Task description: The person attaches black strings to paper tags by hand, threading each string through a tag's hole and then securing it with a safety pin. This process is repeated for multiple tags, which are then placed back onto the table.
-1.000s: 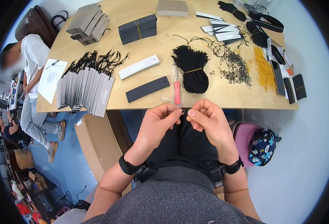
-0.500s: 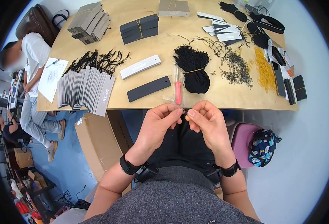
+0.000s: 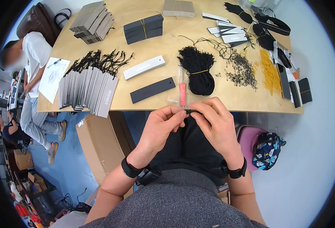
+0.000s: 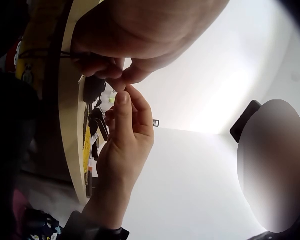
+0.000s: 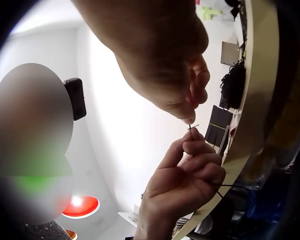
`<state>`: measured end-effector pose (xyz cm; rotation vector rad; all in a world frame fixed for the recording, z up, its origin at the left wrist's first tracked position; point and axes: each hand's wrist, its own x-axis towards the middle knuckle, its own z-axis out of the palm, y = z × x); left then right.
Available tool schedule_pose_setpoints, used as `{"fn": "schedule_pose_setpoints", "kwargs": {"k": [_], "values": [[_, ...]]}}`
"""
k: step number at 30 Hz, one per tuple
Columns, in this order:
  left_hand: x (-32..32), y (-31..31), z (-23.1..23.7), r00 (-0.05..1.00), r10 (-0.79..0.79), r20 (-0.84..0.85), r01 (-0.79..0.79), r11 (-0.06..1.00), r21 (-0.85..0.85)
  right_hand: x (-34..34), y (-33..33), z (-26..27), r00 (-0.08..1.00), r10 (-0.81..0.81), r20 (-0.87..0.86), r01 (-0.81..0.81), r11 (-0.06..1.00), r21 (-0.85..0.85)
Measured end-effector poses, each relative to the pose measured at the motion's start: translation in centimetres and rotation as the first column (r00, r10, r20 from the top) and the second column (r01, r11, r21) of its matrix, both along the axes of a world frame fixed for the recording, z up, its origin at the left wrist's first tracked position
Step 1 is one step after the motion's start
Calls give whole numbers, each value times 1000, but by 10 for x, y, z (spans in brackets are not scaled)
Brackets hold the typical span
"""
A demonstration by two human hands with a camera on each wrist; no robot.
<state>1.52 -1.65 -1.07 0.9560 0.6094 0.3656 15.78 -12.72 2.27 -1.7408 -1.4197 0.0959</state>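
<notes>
Just past the table's front edge, both hands meet over the lap at a thin black cord (image 3: 190, 111). My left hand (image 3: 161, 127) pinches it between thumb and forefinger. My right hand (image 3: 217, 127) pinches it from the other side, with its fingertips close to the left ones. Short dark ends of the cord (image 5: 191, 128) cross between the fingertips in the right wrist view, and a loop trails below the left hand there. Most of the cord is hidden by the fingers. Ahead on the table lie a red-handled tool (image 3: 182, 94) and a bundle of black cords (image 3: 200, 78).
Grey tags (image 3: 85, 89) with black cords fan out at the left, near white (image 3: 144, 68) and black (image 3: 152, 90) strips. Small dark pins (image 3: 241, 72) and yellow bands (image 3: 269, 74) lie at the right. A cardboard box (image 3: 99, 144) stands below; a person (image 3: 36, 53) sits far left.
My right hand has turned and its fingers reach further over toward the left fingertips, with a dark bit of cord now showing between them. The left hand keeps its pinch in place.
</notes>
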Motion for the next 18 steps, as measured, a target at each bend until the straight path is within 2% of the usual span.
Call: {"fn": "schedule_pose_setpoints", "kwargs": {"k": [4, 14, 16, 17, 18], "values": [[-3, 2, -2, 1000, -22, -11, 22, 1000, 1, 6, 1, -3, 983, 82, 167, -80, 997, -20], [-15, -3, -5, 998, -26, 51, 29, 999, -46, 9, 3, 4, 980, 55, 189, -57, 998, 1], [-16, -6, -1, 996, 0, 94, 21, 975, -221, 7, 5, 3, 982, -2, 187, -9, 998, 59], [-16, -5, -3, 996, 1, 94, 20, 975, -221, 6, 5, 2, 982, -1, 186, -10, 998, 59], [-18, -4, -6, 980, 0, 201, 66, 944, -322, 6, 4, 2, 979, 48, 198, -53, 998, 16]]}}
